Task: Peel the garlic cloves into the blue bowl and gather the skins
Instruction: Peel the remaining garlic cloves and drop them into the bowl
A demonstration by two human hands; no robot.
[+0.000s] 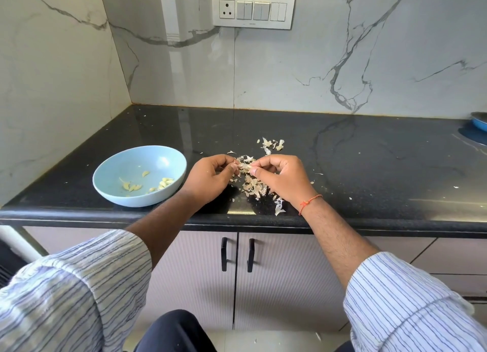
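Where both hands (243,172) pinch a garlic clove (244,166), curled fingers (257,167) hide most of it; skins (254,187) partly covered.

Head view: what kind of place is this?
Most likely a home kitchen: a dark stone counter over cabinet doors, marble-look wall tiles with a switch panel, and garlic skins beside a blue bowl.

Both forearms reach forward, left hand (210,177) and right hand (279,177) meeting fingertip to fingertip, fingers curled.

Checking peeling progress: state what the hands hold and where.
Both hands, left hand and right hand, pinch one garlic clove at its opposite ends.
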